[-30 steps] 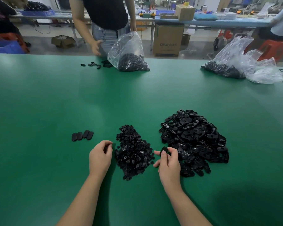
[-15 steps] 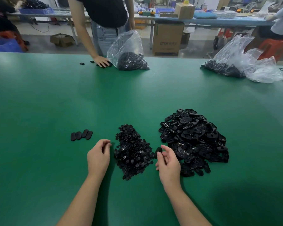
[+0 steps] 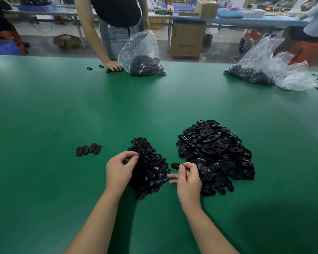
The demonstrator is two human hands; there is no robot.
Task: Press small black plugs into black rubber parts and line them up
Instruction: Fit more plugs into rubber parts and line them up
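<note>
On the green table (image 3: 44, 110) everything lay in relation to the heap of small black plugs (image 3: 149, 167) near its front middle. Largest after the table were the clear plastic bags at the far edge: one bag of black parts (image 3: 141, 55) stood far behind the plug heap, and a bigger crumpled bag (image 3: 268, 66) lay well to the right of it, also with black parts inside. Behind the first bag a second person (image 3: 116, 19) stood, one hand resting on the table beside it, with two loose black rings (image 3: 95, 67) just left of that hand. Next in size, a single large pile of oval black rubber parts (image 3: 215, 153) sat just right of the plug heap, apart from it by a narrow strip of green. The left hand (image 3: 120, 168) lay against the left flank of the plug heap, thumb and forefinger curled together at the heap's upper edge; whether a plug sat between them could not be told. The right hand (image 3: 188, 178) was between the heap and the pile, thumb and forefinger pinching one rubber part (image 3: 176, 165) that pointed left toward the plugs, the lower fingers loosely stretched out. Well to the left of the plug heap four finished oval parts (image 3: 88, 149) lay side by side in a short row, touching.
</note>
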